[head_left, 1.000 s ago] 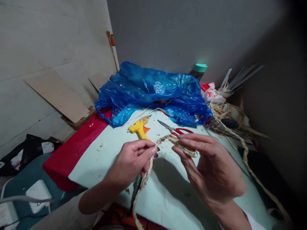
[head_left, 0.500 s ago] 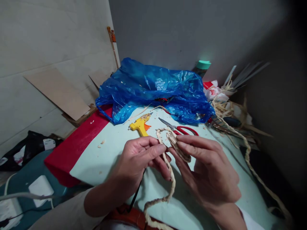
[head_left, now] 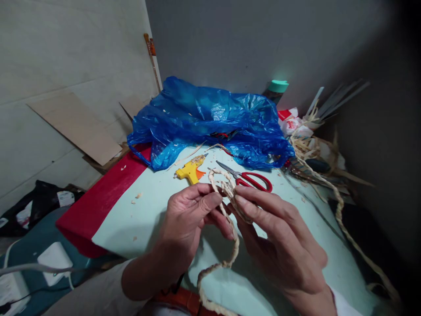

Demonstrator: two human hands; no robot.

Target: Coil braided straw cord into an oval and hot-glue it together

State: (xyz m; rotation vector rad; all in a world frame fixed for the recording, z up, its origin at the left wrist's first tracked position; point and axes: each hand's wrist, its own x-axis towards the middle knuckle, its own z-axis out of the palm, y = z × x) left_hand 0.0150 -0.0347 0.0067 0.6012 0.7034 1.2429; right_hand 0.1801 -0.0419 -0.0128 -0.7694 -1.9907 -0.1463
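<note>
My left hand (head_left: 194, 210) pinches a pale braided cord (head_left: 234, 250) between thumb and fingers. The cord loops up past the thumb to a small flat coil (head_left: 241, 210) of the same braid. Fingers of my right hand (head_left: 279, 237) grip that coil, which stands tilted; part of it is hidden behind them. Below, the loose cord runs down toward the bottom edge. Just beyond my hands lie a yellow glue gun (head_left: 190, 170) and red-handled scissors (head_left: 253, 181) on the pale green table cover (head_left: 131, 219).
A crumpled blue plastic bag (head_left: 210, 109) spreads across the back of the table. Fibre strips (head_left: 305, 145) lie at the right, where another braid (head_left: 340, 215) hangs down. A cardboard sheet (head_left: 75, 125) leans at the left. White power adapters (head_left: 54, 261) rest on a dark green surface.
The coil in my right hand has turned and moved slightly left, closer to my left hand. The cord loop above my left thumb sits nearer the coil. The whole view has shifted a little.
</note>
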